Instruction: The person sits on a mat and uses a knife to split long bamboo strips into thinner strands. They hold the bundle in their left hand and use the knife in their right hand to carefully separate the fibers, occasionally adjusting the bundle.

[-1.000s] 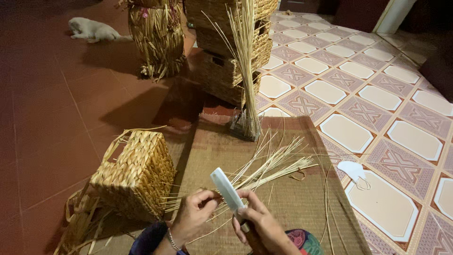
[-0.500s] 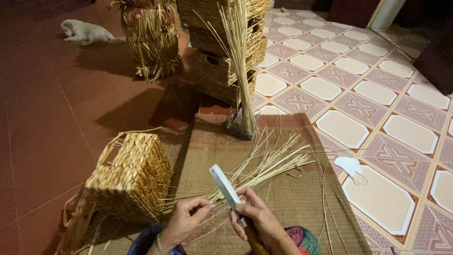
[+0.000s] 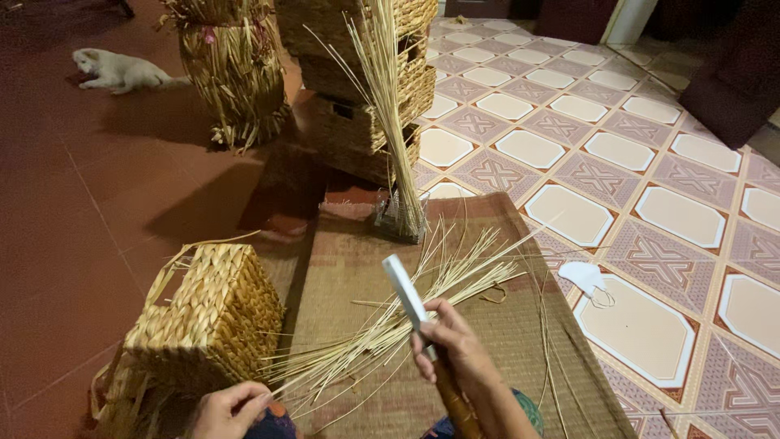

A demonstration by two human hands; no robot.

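The right hand [image 3: 455,345] is raised with its fingers wrapped tight round the wooden handle of a knife [image 3: 406,294], its pale flat blade tilted up-left, while the left hand [image 3: 231,406] pinches the near ends of thin pale straw stalks [image 3: 422,301] fanned across the woven mat [image 3: 341,268] beside a woven basket [image 3: 203,321].
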